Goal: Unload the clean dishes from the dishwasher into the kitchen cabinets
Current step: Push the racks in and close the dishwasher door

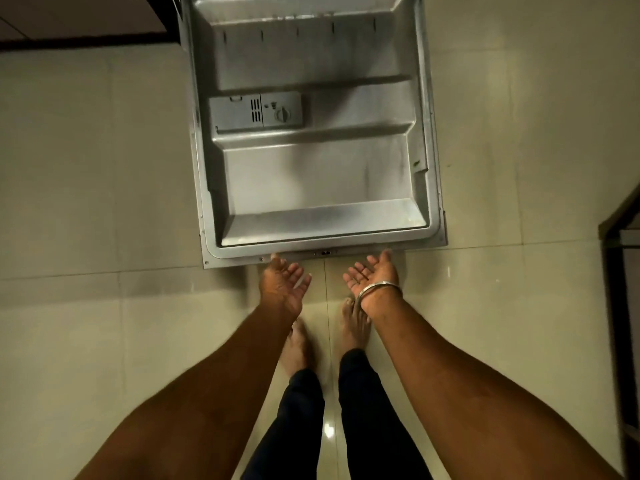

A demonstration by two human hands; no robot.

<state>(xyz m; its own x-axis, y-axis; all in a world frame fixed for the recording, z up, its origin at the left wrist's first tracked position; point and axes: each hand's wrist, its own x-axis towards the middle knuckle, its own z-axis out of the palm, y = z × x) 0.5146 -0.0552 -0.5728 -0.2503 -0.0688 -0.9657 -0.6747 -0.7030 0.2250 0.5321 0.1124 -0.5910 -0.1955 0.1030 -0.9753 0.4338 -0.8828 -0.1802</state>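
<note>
You're holding left hand point(282, 285) and right hand point(373, 276) palm-up, grips apart, at the lip of the dishwasher door point(313, 178); a slipping lift could slam it.

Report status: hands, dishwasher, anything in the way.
Left hand and right hand open, palms up, at door's front edge. Dishwasher door down flat; no dishes in view. Nothing blocking.

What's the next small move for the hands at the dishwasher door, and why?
Probably curl the fingers under the near edge of the dishwasher door and lift it shut. It lies flat open with no rack or dish over it, and the left hand and right hand are empty, palms up, at that edge.
</note>
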